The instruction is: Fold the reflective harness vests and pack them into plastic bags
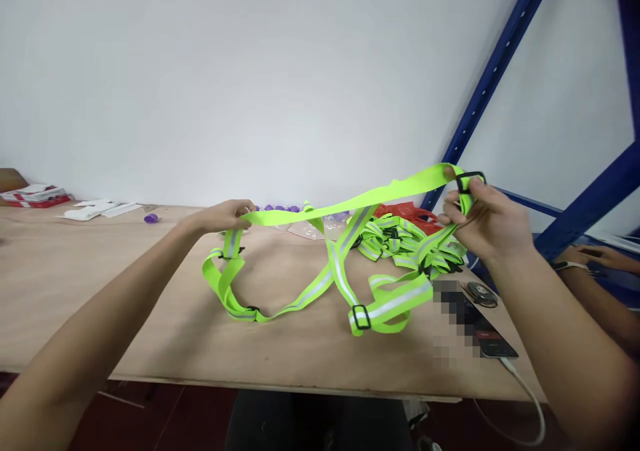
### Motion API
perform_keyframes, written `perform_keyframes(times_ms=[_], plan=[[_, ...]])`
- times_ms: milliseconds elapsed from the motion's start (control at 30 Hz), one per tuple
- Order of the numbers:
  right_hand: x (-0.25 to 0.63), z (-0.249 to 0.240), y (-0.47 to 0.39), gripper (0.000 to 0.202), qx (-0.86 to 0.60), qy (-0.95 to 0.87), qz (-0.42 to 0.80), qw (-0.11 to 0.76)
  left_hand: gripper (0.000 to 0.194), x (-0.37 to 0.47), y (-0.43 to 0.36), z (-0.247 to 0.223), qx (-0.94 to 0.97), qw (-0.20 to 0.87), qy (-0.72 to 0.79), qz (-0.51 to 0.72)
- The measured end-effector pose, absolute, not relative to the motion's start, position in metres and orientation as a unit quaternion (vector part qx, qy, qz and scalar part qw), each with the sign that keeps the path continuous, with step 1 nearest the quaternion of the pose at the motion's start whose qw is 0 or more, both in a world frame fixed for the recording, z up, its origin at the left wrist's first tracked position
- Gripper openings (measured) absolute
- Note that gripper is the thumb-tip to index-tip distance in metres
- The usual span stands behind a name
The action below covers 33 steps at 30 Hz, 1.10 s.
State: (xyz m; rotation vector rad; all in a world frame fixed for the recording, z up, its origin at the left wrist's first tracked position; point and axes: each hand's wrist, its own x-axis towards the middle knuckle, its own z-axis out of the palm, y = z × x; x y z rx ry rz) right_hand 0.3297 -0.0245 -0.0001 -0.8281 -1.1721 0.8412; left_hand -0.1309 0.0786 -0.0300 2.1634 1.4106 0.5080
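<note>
A neon-yellow reflective harness [334,264] with silver stripes and black buckles is stretched between my two hands above the table. My left hand [227,216] pinches the strap at its left end. At the upper right, my right hand [483,214] grips the strap beside a black slide buckle [470,179]. The top strap runs nearly taut from hand to hand. Below it, crossed straps and loops hang down, their lower parts at or close to the tabletop. Another slide buckle [361,317] shows on the lower right loop.
More reflective straps [400,241] lie piled at the back right by a red bag [413,216]. A phone [480,324] with a white cable and a round tape-like object [481,294] lie nearby. Purple caps [151,218] and papers [97,208] are farther back. Another person's arm [595,284] shows at right.
</note>
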Motion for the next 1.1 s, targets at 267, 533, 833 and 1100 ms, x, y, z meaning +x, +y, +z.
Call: perform_keyframes(times_ms=[267, 533, 833, 1100], plan=[[0.332, 0.028, -0.050, 0.017, -0.308, -0.496, 0.331, 0.741, 0.038, -0.135, 0.035, 0.040, 0.783, 0.337, 0.471, 0.227], [0.319, 0.034, -0.046, 0.015, -0.352, -0.534, 0.384, 0.666, 0.042, -0.097, -0.013, 0.074, 0.672, 0.425, 0.365, 0.484], [0.312, 0.046, -0.052, 0.011, -0.282, -0.534, 0.334, 0.724, 0.020, -0.071, -0.015, 0.085, 0.493, 0.574, 0.176, 0.630], [0.313, 0.049, -0.044, 0.020, -0.372, -0.493, 0.390, 0.683, 0.026, -0.076, 0.001, 0.070, 0.585, 0.557, 0.186, 0.559]])
